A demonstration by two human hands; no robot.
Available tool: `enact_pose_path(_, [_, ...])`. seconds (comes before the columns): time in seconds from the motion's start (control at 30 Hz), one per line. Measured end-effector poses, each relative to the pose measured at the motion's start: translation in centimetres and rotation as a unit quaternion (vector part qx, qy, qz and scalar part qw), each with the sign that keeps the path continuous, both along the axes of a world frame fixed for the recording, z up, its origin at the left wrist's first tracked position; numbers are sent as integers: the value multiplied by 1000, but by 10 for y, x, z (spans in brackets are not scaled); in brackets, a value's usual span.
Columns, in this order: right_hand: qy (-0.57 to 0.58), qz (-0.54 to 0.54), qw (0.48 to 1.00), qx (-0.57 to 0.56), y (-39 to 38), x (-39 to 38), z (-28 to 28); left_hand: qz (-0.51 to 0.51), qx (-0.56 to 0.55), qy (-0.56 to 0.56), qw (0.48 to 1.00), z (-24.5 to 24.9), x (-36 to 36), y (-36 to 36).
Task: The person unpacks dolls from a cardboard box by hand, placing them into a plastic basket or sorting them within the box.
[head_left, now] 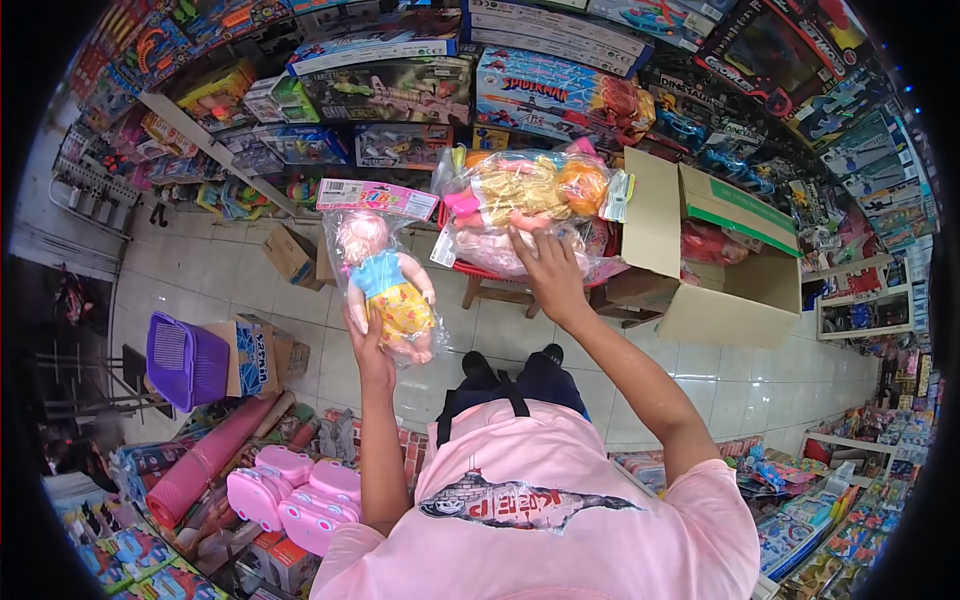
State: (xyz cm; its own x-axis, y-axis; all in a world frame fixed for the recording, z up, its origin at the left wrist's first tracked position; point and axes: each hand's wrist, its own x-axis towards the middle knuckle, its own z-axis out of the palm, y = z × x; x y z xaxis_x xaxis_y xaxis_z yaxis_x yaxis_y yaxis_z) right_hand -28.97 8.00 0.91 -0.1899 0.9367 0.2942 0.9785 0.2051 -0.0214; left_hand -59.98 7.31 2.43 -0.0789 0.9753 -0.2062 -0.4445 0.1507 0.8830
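Observation:
My left hand [366, 345] is wrapped round the lower side of a bagged baby doll [385, 285] and holds it up. The doll has pink hair, a blue top and a yellow skirt, and a pink printed card [378, 199] tops its clear bag. To the right, my right hand [548, 268] lies with fingers stretched over a second bagged doll [490, 250] in pale pink. Just beyond it rests a bagged doll [520, 193] with orange hair and a gold dress. These dolls lie in a red container [475, 270] on a wooden stool [500, 294], mostly covered.
An open cardboard box [735, 315] with red-wrapped things inside stands right of the stool. Shelves of boxed toys [565, 92] line the far side. At left are a purple basket [187, 362] and a carton [252, 360]; pink cases [315, 500] sit nearer me.

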Motion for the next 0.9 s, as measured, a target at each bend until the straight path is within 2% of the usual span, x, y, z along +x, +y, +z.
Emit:
enact_pose_path(0.03, [-16,9,999,44,7,-3,1,-1,2,-3,1000,-1,0,0])
enact_pose_path(0.13, [-55,48,997,35,24,-12,-2,1,0,-7,1000,-2,1,0])
enact_pose_path(0.27, [-66,39,997,11,36,-20,-5,-12,2,22,1000,-7,-3,-4])
enact_pose_path(0.4, [-74,33,997,8,37,-20,-30,3,-11,32,999,-8,-6,-9])
enact_pose_path(0.47, [-67,27,997,10,30,-15,-49,6,-19,-4,1000,-4,-5,-11])
enact_pose_path(0.57, [-44,21,998,29,22,0,-68,2,-14,22,1000,-5,-6,-13])
enact_pose_path(0.77, [73,74,990,-97,19,18,-60,-20,13,7,1000,2,-2,-14])
enact_pose_path(0.9, [140,87,983,-79,1,20,-55,-36,18,12,999,1,-2,-10])
